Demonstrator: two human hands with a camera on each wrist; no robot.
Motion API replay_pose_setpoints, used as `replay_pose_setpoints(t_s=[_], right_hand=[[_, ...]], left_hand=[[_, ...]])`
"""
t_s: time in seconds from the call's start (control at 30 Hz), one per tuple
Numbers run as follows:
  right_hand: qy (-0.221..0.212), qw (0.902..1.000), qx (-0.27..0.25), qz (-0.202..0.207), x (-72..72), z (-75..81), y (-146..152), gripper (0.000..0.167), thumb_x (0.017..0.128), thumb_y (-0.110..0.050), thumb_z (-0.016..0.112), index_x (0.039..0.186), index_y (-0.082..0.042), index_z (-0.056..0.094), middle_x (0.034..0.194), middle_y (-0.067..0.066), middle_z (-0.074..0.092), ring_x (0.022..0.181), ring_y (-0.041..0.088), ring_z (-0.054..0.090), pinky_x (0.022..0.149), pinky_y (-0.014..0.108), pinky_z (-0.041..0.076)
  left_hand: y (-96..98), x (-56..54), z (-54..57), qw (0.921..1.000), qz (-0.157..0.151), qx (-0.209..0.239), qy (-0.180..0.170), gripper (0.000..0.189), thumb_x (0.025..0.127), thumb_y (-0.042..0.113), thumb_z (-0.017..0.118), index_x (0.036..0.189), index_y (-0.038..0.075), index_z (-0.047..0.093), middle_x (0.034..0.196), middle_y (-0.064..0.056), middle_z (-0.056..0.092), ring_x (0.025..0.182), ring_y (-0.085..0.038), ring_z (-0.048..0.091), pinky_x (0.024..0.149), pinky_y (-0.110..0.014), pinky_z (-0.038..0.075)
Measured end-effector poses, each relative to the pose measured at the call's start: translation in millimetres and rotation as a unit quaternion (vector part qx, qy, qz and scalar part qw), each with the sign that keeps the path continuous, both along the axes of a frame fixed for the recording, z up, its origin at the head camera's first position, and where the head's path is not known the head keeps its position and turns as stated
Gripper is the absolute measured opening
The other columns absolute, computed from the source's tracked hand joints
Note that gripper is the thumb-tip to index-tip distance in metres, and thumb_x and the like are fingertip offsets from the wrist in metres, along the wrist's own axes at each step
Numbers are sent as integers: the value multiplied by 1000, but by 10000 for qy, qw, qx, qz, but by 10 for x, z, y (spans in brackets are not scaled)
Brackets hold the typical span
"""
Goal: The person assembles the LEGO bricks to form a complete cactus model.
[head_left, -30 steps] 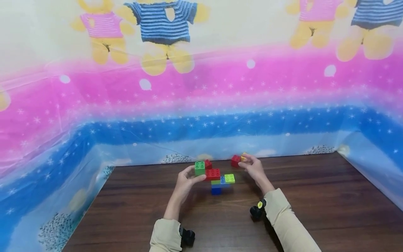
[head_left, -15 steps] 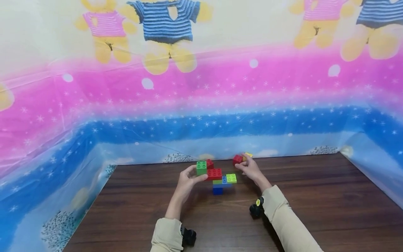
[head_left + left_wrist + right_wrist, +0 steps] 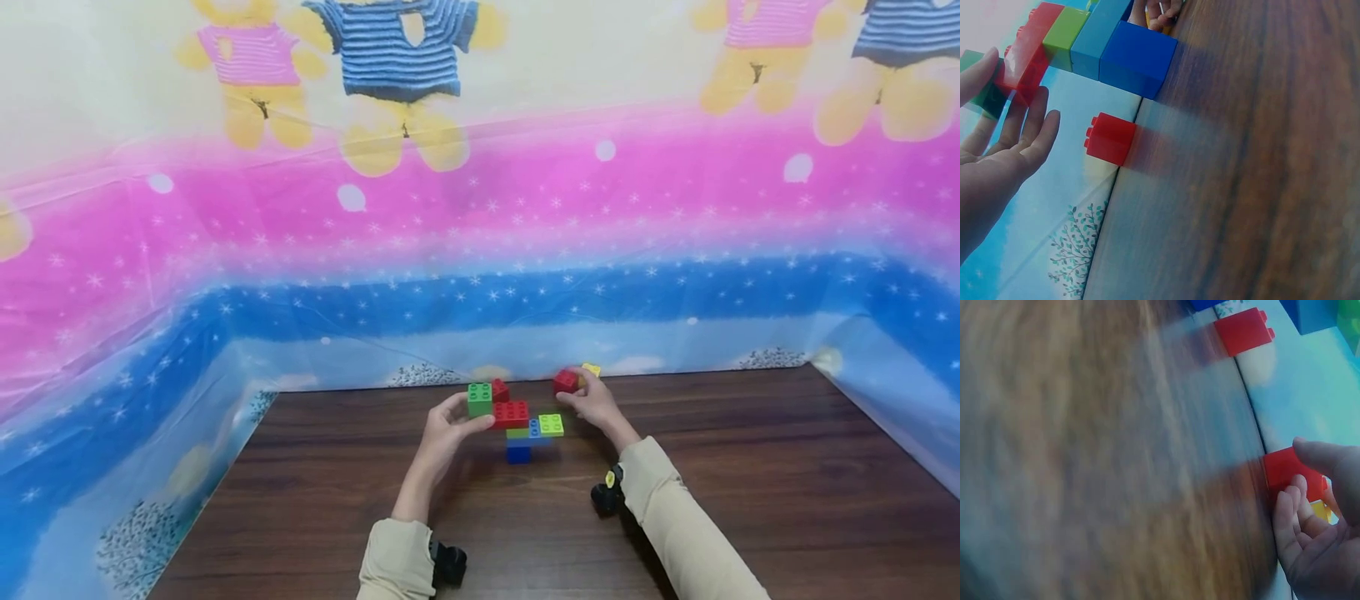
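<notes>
My left hand [image 3: 440, 437] grips the green brick [image 3: 480, 400] at the left end of a stepped toy-brick build. Beside the green one runs a longer red brick [image 3: 512, 414], over a lime brick [image 3: 1066, 39], a light-blue one [image 3: 1099, 40] and a dark-blue base brick [image 3: 518, 452]. A second lime brick [image 3: 551, 425] sits on the light-blue one's right end. Farther back on the right, my right hand [image 3: 597, 406] pinches a loose red brick [image 3: 1285, 478] between thumb and fingers. Behind those fingers a yellow brick [image 3: 592, 370] is partly hidden.
Another loose red brick [image 3: 1110, 139] stands at the table's back edge, partly behind the build in the head view. The dark wooden table [image 3: 315, 500] meets a printed cloth backdrop [image 3: 420, 300] at the rear and sides.
My right hand has shifted from the yellow brick leftward to the loose red brick, leaving the yellow one behind its fingers. The left hand keeps its hold on the build.
</notes>
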State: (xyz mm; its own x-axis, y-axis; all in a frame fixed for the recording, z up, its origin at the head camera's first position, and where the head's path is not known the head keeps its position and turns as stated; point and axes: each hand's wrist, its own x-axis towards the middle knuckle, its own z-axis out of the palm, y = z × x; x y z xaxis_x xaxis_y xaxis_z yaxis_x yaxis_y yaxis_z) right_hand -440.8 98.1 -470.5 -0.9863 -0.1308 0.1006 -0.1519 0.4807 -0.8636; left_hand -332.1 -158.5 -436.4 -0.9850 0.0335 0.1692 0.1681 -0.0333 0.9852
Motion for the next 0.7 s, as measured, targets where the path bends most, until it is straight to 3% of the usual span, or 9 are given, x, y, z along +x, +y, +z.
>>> replay_pose_setpoints(t_s=[0.27, 0.53, 0.7], right_hand=[[97, 9997, -43, -219, 43, -14, -14, 50, 90, -17, 69, 135, -4, 52, 100, 21, 62, 74, 19, 57, 61, 26, 48], [-31, 9987, 184, -468, 117, -30, -100, 47, 87, -24, 73, 127, -3, 59, 113, 20, 64, 102, 31, 59, 83, 40, 48], [-48, 9985, 217, -510, 129, -31, -105, 47, 88, -25, 72, 128, -4, 59, 118, 20, 64, 109, 34, 59, 92, 48, 48]], left_hand=[[8, 11, 10, 10000, -29, -11, 19, 40, 85, 7, 71, 122, -1, 60, 106, -2, 68, 101, -16, 69, 91, -31, 54], [5, 12, 15, 10000, 8, -29, -88, 39, 84, 5, 71, 122, 1, 61, 105, 0, 68, 102, -17, 69, 91, -32, 53], [16, 10, 15, 10000, 9, -50, -26, 40, 84, 6, 71, 122, 0, 61, 107, -1, 69, 103, -17, 68, 92, -33, 53]])
